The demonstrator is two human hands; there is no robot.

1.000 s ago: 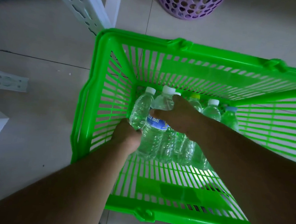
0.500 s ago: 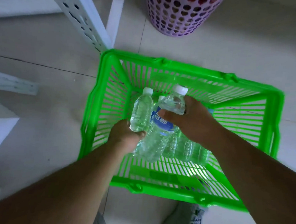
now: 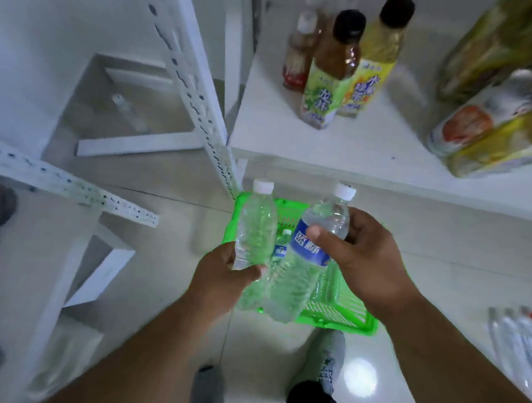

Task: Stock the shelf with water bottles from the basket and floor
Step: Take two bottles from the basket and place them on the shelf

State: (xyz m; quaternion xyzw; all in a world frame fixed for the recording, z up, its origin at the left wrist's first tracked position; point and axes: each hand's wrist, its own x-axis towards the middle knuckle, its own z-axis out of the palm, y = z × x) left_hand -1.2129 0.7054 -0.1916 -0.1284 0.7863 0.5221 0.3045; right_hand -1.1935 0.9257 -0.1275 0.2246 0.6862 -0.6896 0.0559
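My left hand (image 3: 222, 272) grips a small clear water bottle (image 3: 255, 229) with no label and a white cap, held upright. My right hand (image 3: 365, 255) grips a larger water bottle (image 3: 304, 260) with a blue label and white cap, tilted slightly right. Both bottles are lifted above the green basket (image 3: 339, 310) on the floor, where another small bottle (image 3: 282, 246) shows between them. The white shelf (image 3: 356, 151) lies just beyond the bottles, at the height of my hands.
Tea bottles (image 3: 327, 76) and wrapped drink packs (image 3: 497, 123) stand on the shelf. A perforated white upright (image 3: 197, 80) rises left of the basket. More water bottles (image 3: 522, 345) lie on the floor at right. My feet (image 3: 325, 366) are below the basket.
Both hands have lifted their bottles out of the basket and up toward the shelf. My view has risen, so the basket looks smaller and the shelf has come into sight.
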